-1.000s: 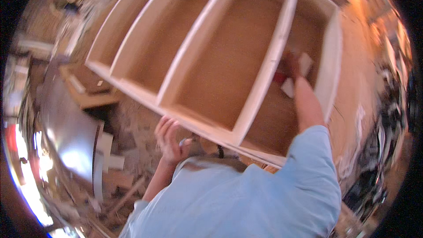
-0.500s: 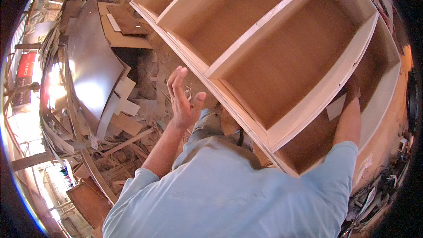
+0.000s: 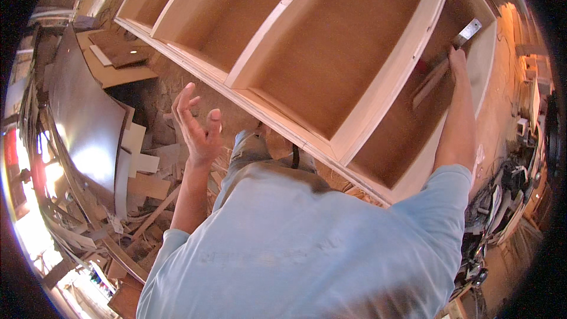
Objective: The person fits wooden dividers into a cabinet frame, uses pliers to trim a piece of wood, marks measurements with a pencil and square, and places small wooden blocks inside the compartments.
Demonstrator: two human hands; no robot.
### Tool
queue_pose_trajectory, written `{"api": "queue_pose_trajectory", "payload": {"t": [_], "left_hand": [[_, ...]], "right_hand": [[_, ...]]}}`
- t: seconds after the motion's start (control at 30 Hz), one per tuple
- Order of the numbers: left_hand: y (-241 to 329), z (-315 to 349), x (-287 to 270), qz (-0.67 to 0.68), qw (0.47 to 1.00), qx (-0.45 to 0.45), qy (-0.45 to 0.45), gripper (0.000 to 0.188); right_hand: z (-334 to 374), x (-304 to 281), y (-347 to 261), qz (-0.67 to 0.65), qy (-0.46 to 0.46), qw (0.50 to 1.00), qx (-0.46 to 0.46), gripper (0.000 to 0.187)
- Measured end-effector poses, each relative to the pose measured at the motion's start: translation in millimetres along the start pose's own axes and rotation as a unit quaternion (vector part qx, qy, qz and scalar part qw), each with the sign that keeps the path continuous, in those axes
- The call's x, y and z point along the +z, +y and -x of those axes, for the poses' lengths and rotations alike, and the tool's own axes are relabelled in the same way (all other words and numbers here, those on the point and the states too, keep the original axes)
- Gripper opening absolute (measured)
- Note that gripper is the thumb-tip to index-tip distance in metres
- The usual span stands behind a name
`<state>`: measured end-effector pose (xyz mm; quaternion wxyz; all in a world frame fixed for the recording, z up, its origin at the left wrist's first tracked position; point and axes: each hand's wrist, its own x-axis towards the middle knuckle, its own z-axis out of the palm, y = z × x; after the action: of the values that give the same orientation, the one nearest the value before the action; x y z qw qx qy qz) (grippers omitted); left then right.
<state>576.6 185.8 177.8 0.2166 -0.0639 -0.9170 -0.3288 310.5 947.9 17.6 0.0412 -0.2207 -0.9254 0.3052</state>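
My left hand [image 3: 199, 133] is raised beside the near edge of a large wooden cabinet frame [image 3: 283, 119], fingers curved and apart, with nothing seen in it. Across the frame, my right hand [image 3: 457, 61] reaches into the rightmost compartment. It is closed around a tool with a flat silvery metal end [image 3: 468, 32] that sticks out beyond the fingers. A wooden strip [image 3: 430, 84], which may be the tool's handle, slants down from the hand along the compartment. The fingers partly hide where the two meet, so the tool's exact kind is unclear.
Curved dividers [image 3: 407, 62] split the frame into several brown-bottomed compartments. On the left, a large glossy sheet [image 3: 82, 106] leans among offcuts [image 3: 147, 186] littering the floor. Dark scraps and cables [image 3: 496, 207] lie at the right.
My right hand has moved farther up the rightmost compartment, and the metal-ended tool now shows. My left hand stays raised, its fingers spread a little more. The whole view has shifted.
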Motion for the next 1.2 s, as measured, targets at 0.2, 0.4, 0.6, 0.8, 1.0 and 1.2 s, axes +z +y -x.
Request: {"api": "queue_pose_trajectory", "payload": {"t": [0.2, 0.4, 0.6, 0.8, 1.0, 1.2], "left_hand": [[13, -4, -8, 0.063, 0.996, 0.054, 0.04, 0.064], [70, -30, -10, 0.229, 0.956, 0.179, 0.036, 0.069], [177, -57, -33, 0.328, 0.814, 0.468, -0.108, 0.063], [187, -2, -46, 0.269, 0.746, 0.541, -0.281, 0.062], [139, 38, -42, 0.181, 0.684, 0.357, -0.61, 0.037], [90, 3, -76, 0.109, 0.823, 0.127, -0.542, 0.036]], "right_hand": [[70, -80, -88, 0.043, 0.179, 0.981, -0.053, 0.058], [221, -219, -227, 0.248, 0.245, 0.917, -0.196, 0.047], [472, -307, -254, 0.355, 0.307, 0.851, -0.235, 0.041], [634, -160, -343, -0.102, 0.248, 0.963, -0.013, 0.039], [679, -66, -359, -0.32, 0.126, 0.936, 0.072, 0.047], [681, -63, -331, -0.309, 0.032, 0.95, 0.028, 0.037]]}}
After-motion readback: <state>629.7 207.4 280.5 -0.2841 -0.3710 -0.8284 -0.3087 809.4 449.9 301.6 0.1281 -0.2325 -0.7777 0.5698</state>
